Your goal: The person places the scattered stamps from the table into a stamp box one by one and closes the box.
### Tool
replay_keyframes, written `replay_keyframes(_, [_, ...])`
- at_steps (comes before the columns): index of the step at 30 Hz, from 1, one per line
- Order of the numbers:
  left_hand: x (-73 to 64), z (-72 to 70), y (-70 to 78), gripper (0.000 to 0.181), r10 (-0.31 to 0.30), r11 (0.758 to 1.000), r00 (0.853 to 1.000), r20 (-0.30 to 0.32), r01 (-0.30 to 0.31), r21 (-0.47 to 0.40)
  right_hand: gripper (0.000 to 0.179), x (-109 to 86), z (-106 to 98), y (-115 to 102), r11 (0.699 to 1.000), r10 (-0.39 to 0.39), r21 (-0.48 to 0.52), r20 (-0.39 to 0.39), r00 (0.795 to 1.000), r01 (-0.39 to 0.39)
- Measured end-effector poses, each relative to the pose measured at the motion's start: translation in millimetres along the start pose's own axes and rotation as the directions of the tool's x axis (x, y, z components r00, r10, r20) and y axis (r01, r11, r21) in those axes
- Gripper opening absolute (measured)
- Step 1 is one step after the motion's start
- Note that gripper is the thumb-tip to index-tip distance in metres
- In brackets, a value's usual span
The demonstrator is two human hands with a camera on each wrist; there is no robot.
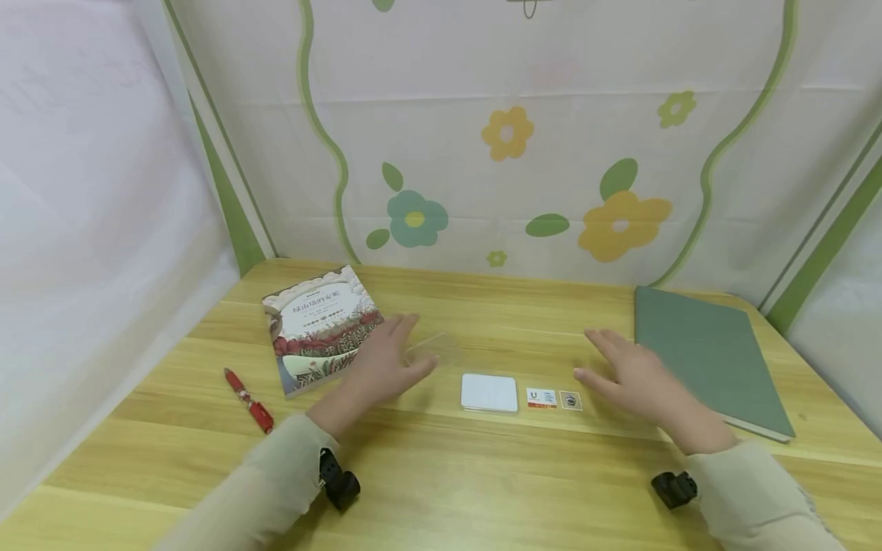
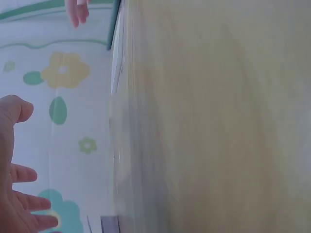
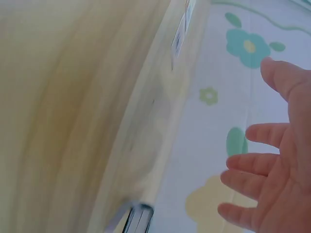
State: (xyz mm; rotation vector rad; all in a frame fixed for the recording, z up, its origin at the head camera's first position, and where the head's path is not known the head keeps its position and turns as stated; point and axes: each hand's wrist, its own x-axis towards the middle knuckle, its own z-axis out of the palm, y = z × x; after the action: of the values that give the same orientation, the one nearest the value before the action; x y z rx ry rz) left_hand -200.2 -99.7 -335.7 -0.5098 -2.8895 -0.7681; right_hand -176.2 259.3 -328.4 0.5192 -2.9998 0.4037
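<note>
One slim red pen [image 1: 246, 398], lower left | left hand [image 1: 384, 366], left of centre: empty, fingers apart | clear flat plastic-looking piece [image 1: 442, 348] beside it; I'd lift edgewise | white rounded-corner card stack [image 1: 489, 392], below centre; I'd steady it | square printed label [image 1: 570, 400]; I'd pinch edges | right hand [image 1: 630, 376], right of centre: empty, fingers apart

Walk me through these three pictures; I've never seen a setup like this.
There is no machine doing the work, just a person's bare left hand and right hand. The wide picture comes from a camera worn on the head; each close one comes from a wrist camera. On the table lie a red pen, a picture book, white cards, two small printed cards and a green book. Something clear is near the left hand. Neither hand appears to hold anything.
</note>
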Motion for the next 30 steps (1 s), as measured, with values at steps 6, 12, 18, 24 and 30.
replay_keyframes(6, [-3.1, 15.0, 9.8, 0.067, 0.087, 0.979, 0.995, 0.038, -0.078, -0.19, 0.068, 4.1, 5.6, -14.5, 0.995, -0.078, 0.06, 0.015, 0.997, 0.077])
replay_keyframes(12, [-3.6, 28.2, 15.0, 0.06, 0.152, 0.943, 0.985, 0.08, -0.121, -0.312, 0.055, 7.7, 16.5, -21.5, 0.979, -0.185, 0.087, 0.025, 0.982, 0.182])
replay_keyframes(18, [-3.3, 34.2, 21.0, 0.058, 0.183, 0.917, 0.972, 0.151, -0.114, -0.381, 0.041, 9.5, 22.0, -24.2, 0.967, -0.243, 0.084, 0.049, 0.969, 0.239])
replay_keyframes(24, [-2.9, 39.3, 25.4, 0.058, 0.169, 0.916, 0.967, 0.19, -0.083, -0.392, 0.037, 14.6, 26.6, -24.9, 0.965, -0.233, 0.14, 0.08, 0.969, 0.221])
replay_keyframes(30, [-2.2, 45.2, 27.0, 0.06, 0.142, 0.93, 0.966, 0.214, -0.056, -0.363, 0.031, 19.3, 31.9, -23.9, 0.966, -0.198, 0.188, 0.102, 0.975, 0.177])
